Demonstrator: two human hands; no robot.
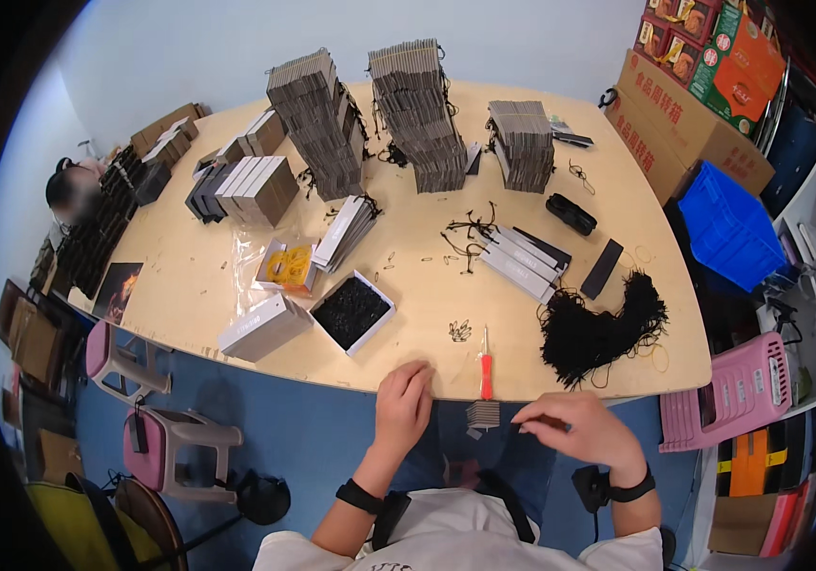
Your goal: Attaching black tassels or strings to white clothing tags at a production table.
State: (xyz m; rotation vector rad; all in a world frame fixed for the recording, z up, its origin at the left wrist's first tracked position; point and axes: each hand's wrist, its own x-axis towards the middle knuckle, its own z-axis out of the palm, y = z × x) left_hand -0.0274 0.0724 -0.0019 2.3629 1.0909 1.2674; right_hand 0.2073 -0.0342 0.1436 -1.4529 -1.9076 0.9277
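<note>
My left hand [406, 403] is at the table's front edge, fingers bent and close together; what they hold, if anything, is hidden. To its right, my right hand [574, 425] is in front of the edge, thumb and fingertips drawn together towards the left. A tiny dark bit shows at those fingertips, too small to name. Between my hands, a small stack of grey pieces [484, 415] sits just below the table edge. Behind it lies a screwdriver with a red handle [487, 377], its tip pointing away from me. Several small dark loops [460, 330] lie left of its tip.
On the wooden table [408, 285] are a white box of black bits [353, 312], a box with yellow contents [288, 265], a black cord bundle [598, 328], grey-white boxes [522, 262] and tall grey stacks [417, 114]. A blue crate [731, 224] stands right; another person [75, 195] is far left.
</note>
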